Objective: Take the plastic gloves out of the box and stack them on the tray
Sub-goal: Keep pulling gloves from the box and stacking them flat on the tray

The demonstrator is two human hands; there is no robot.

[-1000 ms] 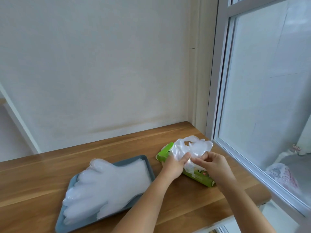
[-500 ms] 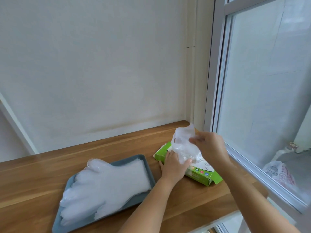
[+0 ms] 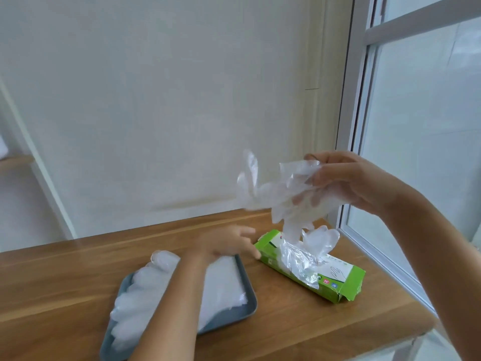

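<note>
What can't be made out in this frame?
Head view only:
Left hand: motion-blurred; whether it touches the box or tray is unclear.
Stack of gloves: left forearm covers its middle; count unreadable.
Tray's near corner: cut off by the bottom edge.
Glove pinched by the right hand: blurred, translucent; one or several, cannot tell.
Box contents: hidden by its walls and crumpled plastic at the opening.

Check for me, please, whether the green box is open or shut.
Open. The box has a glove sticking up out of its top slot, and its near end flap stands ajar.
</note>
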